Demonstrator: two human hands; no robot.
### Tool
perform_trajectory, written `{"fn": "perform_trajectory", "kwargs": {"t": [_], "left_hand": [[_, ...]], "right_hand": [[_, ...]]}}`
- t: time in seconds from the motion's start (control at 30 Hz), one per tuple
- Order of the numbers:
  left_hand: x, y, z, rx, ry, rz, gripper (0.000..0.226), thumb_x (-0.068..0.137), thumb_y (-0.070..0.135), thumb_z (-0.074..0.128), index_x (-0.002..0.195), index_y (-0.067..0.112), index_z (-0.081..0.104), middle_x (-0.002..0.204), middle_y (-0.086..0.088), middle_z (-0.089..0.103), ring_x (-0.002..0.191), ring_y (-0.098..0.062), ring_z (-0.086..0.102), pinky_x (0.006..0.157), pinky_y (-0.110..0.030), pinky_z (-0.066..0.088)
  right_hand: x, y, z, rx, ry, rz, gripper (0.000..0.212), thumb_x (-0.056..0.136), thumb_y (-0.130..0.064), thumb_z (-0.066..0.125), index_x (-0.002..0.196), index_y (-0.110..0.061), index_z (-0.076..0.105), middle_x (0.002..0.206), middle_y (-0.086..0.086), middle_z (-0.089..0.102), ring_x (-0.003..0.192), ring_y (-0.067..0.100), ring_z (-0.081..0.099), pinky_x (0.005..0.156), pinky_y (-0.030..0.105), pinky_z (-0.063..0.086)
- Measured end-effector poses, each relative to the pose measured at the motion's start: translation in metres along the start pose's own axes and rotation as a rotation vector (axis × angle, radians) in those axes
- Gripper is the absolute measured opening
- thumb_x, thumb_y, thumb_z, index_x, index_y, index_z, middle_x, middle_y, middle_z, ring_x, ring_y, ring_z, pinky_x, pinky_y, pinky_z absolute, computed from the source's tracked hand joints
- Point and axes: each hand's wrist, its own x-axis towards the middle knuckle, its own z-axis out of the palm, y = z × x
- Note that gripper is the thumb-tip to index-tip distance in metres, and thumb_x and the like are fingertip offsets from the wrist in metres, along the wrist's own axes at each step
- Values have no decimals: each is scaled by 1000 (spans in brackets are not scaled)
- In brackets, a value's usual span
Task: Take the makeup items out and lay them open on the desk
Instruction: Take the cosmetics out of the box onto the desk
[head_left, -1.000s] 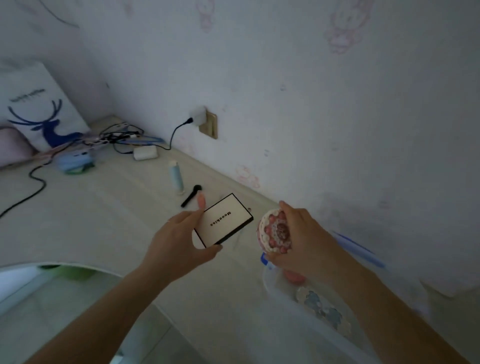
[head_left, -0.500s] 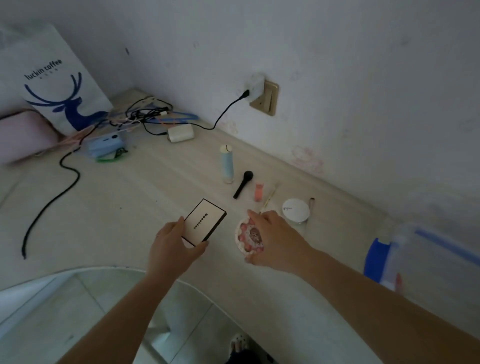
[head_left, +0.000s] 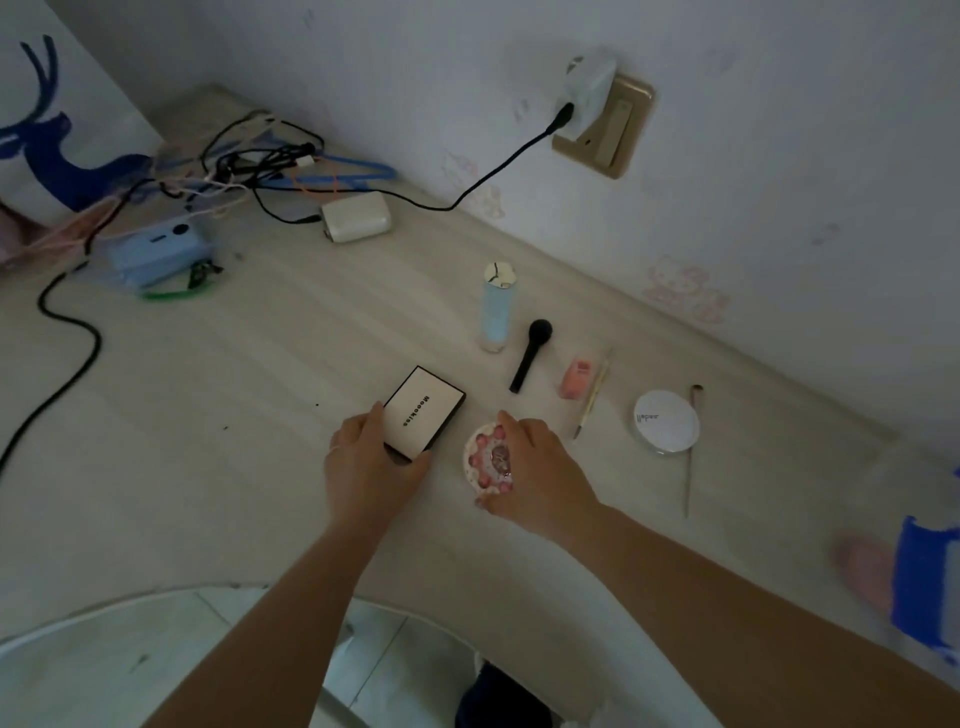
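Desk (head_left: 234, 441) space is best kept while palette (head_left: 423, 413), gripped by left hand (head_left: 371, 467), and round compact (head_left: 488, 462), held by right hand (head_left: 540, 475), are set flat

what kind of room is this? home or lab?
Most likely a home bedroom or dorm desk: cartoon cat stickers on the wall, a wall socket feeding tangled charger cables, and a paper shopping bag propped in the corner.

Left hand (head_left: 370, 470) lowered palette (head_left: 423, 413) to desk, right hand (head_left: 540, 475) lowered round compact (head_left: 485, 460) (beside it)
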Motion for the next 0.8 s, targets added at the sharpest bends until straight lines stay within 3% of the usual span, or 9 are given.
{"fn": "perform_trajectory", "kwargs": {"t": [0.37, 0.6, 0.7, 0.8], "left_hand": [[21, -5, 17, -45, 85, 47, 79, 62, 32, 82, 130, 6, 50, 123, -18, 53, 119, -40, 43, 98, -47, 37], [24, -10, 17, -5, 41, 94, 85, 65, 37, 81, 136, 6, 45, 129, -17, 50, 122, -41, 41, 100, -49, 36], [22, -6, 12, -20, -1, 70, 92, 70, 45, 76, 143, 7, 34, 139, -16, 43, 130, -37, 35, 105, -49, 32], [13, 8, -4, -130, 64, 86, 82, 77, 44, 70, 143, 10, 33, 144, -12, 38, 135, -30, 30, 108, -44, 29]], "right_hand": [[20, -1, 6, -101, 97, -3, 105, 71, -62, 66, 149, -14, 14, 142, 8, 34, 131, 27, 31, 107, 39, 33], [20, 1, 8, -76, 90, -8, 105, 72, -62, 64, 149, -15, 11, 148, 6, 29, 135, 26, 26, 109, 41, 31], [18, 0, 5, -34, 75, 5, 109, 70, -65, 64, 150, -16, 7, 153, 6, 22, 140, 24, 20, 112, 42, 29], [8, -2, -11, 83, 165, -23, 102, 73, -56, 68, 149, -17, 13, 151, 5, 26, 140, 21, 22, 113, 40, 27]]}}
